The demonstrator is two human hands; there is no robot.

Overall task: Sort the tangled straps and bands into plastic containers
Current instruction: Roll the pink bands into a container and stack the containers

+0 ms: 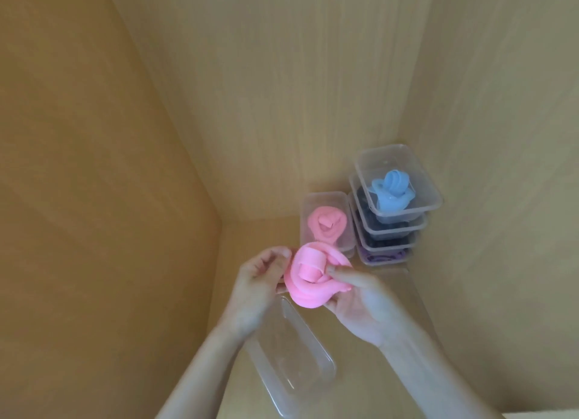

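I hold the coiled pink band (308, 279) pinched in my left hand (258, 288) and right hand (357, 302), keeping it rolled for the empty container (319, 356) below.

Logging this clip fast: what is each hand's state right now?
Left hand: grips the coiled pink band from its left side.
Right hand: holds the same band, thumb laid over it.

two pink bands: the held pink band (308, 280) and the boxed pink band (326, 227). one blue band (393, 189). six clear containers, it seems: one empty container (291, 356), one pink-band container (305, 211), and a stack (416, 227) of about four. the dark bands (388, 224) and purple bands (385, 257) are too tangled to count. two hands: left hand (260, 280), right hand (360, 305).
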